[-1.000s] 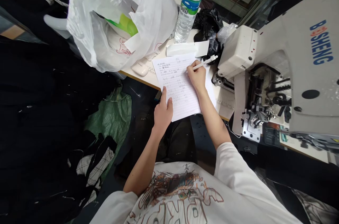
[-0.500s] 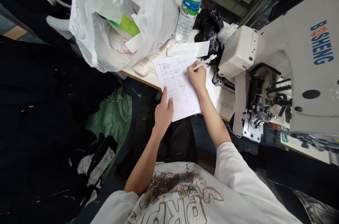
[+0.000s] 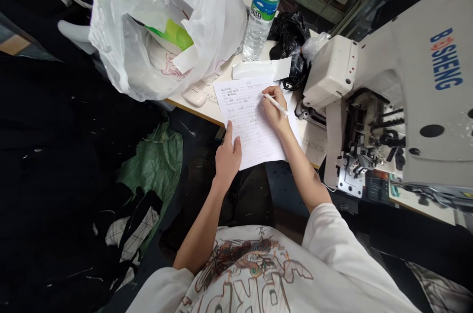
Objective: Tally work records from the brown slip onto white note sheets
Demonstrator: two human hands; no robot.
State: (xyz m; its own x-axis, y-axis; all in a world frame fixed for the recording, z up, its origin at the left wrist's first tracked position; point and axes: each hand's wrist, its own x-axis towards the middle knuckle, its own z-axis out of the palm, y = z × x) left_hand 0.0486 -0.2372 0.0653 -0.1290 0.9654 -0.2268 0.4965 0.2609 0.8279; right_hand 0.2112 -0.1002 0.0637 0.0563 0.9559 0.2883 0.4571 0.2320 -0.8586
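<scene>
A lined sheet of paper (image 3: 254,150) with rows of handwriting lies at the table's front edge, part of it overhanging. My right hand (image 3: 275,108) rests on its right side, fingers closed round a white pen (image 3: 276,105). The pen's tip points up and left, near the upper right of the writing; its back end leans toward my wrist. At the lower left edge of the sheet, my left hand (image 3: 228,155) lies with index finger and thumb apart on the paper; its other fingers are mostly hidden.
A large white plastic bag (image 3: 218,17) stands at the back left, beside a water bottle (image 3: 261,12). Black plastic bags (image 3: 291,32) lie behind the paper. On the right is a sewing machine (image 3: 417,106). A pale computer mouse (image 3: 194,95) sits near the table edge.
The pen has swung in my right hand, its back end turning from upper right to lower right. My left hand stays in place on the paper.
</scene>
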